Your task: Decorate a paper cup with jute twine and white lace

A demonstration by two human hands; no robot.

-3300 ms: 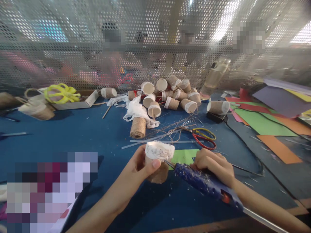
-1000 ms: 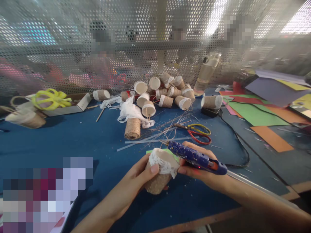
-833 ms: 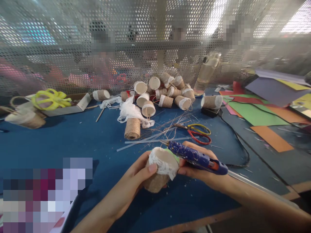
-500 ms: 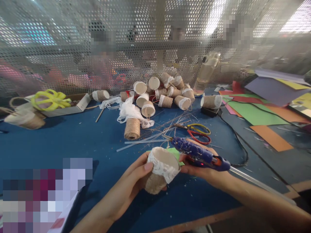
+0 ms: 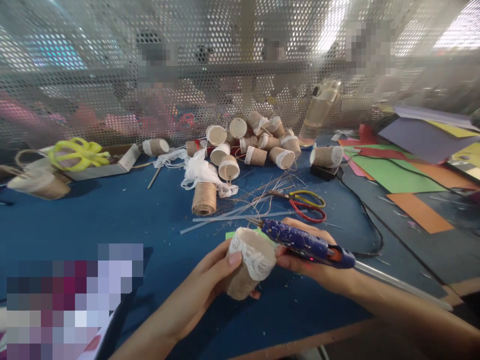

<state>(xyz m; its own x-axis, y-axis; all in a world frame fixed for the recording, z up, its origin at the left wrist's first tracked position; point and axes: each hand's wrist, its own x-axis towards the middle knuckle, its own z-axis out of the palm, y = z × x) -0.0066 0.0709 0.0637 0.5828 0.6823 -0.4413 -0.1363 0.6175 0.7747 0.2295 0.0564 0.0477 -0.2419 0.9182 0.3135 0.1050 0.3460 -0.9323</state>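
My left hand [image 5: 213,270] is closed round a small paper cup [image 5: 242,282] wrapped in brown twine, with white lace [image 5: 257,260] about its rim. The cup tilts so its open mouth faces up and right. In my right hand [image 5: 311,250] is a blue glue gun [image 5: 296,237], its metal nozzle pointing left above the cup's rim. A clear glue stick [image 5: 397,282] juts out of the gun's back end. Fingertips of my right hand are at the cup's right edge; whether they press on it I cannot tell. A green paper piece shows behind the cup.
Scissors [image 5: 300,202], loose glue sticks [image 5: 213,218] and a twine spool [image 5: 204,198] lie beyond my hands. Several wrapped cups [image 5: 256,156] are heaped near the perforated metal screen [image 5: 225,90]. A bottle [image 5: 318,112] and coloured papers [image 5: 397,172] stand right; yellow ribbon [image 5: 80,155] lies left.
The glue gun has shifted slightly left and down, bringing its nozzle nearer the cup's rim. The cup has turned a little in my left hand.
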